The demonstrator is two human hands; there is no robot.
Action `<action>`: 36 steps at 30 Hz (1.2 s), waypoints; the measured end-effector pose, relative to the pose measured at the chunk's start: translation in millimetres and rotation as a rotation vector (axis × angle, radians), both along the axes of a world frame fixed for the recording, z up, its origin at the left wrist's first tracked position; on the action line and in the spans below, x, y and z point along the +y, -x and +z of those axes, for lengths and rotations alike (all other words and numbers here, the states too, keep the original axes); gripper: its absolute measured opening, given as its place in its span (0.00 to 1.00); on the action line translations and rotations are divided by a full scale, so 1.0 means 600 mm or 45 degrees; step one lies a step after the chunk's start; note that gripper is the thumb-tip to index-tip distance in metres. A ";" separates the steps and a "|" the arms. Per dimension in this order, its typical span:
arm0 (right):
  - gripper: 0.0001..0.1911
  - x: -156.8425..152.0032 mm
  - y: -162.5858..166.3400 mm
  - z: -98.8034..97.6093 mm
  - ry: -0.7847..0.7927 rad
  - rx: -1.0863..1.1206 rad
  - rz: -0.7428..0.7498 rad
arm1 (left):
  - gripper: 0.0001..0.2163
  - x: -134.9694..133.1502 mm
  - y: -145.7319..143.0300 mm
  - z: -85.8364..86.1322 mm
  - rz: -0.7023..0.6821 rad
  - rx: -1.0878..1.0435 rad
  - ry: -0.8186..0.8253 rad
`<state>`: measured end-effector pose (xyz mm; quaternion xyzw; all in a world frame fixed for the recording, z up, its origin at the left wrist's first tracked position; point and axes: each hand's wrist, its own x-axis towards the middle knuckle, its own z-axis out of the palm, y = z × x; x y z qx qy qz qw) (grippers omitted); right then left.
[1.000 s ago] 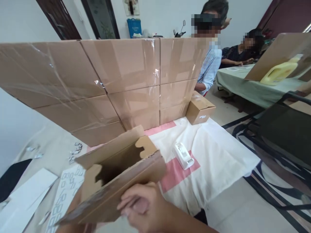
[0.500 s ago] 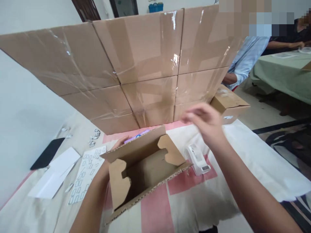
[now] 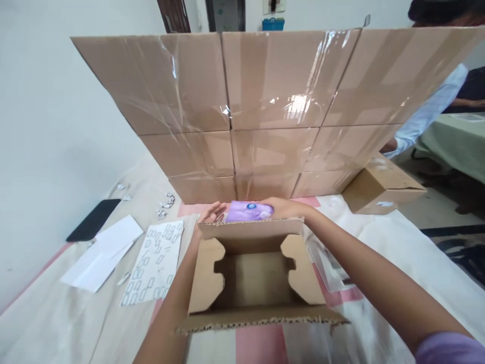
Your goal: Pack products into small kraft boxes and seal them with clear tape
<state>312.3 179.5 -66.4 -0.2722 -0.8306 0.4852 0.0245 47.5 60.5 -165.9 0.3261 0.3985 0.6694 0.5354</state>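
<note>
An open cardboard box (image 3: 257, 278) stands before me, its flaps up and its inside bare. Just beyond its far flap is a purple packet (image 3: 242, 211) with a blue round mark; the flap hides its lower part. My right hand (image 3: 282, 206) grips the packet's right end, with most of its fingers hidden behind it. At the packet's left end, my left hand (image 3: 212, 213) is open, its fingers slightly curled. Partly under my right forearm lies a white plastic device (image 3: 331, 270).
A wall of taped cardboard boxes (image 3: 273, 81) rises behind. On the left lie a sheet of small outlined labels (image 3: 153, 265), folded white paper (image 3: 102, 253), a black flat object (image 3: 94, 220) and crumpled scraps (image 3: 165, 206). A closed carton (image 3: 382, 187) stands right, near a person's sleeve (image 3: 432, 116).
My right hand has come down from the air at the right onto the packet. The box now faces me squarely, and the view has turned left. My left hand shows more beside the packet.
</note>
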 end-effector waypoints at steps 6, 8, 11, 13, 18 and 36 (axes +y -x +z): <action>0.30 -0.013 -0.078 0.024 0.552 0.605 -0.595 | 0.23 -0.025 0.003 -0.001 0.226 -0.002 -0.078; 0.28 -0.029 -0.092 0.046 0.566 0.775 -0.687 | 0.23 -0.027 0.002 0.002 0.283 0.025 -0.099; 0.31 -0.054 -0.096 0.084 0.498 0.984 -0.691 | 0.22 -0.028 0.001 0.003 0.374 0.039 -0.134; 0.36 -0.070 -0.090 0.106 0.438 1.041 -0.684 | 0.22 -0.030 0.000 0.004 0.415 0.037 -0.157; 0.39 -0.113 -0.068 0.142 -0.037 1.013 -0.871 | 0.20 -0.047 0.005 0.039 0.543 0.107 -0.233; 0.45 -0.315 -0.036 0.152 -1.149 0.800 -0.424 | 0.53 -0.270 -0.107 0.259 0.751 1.332 -0.662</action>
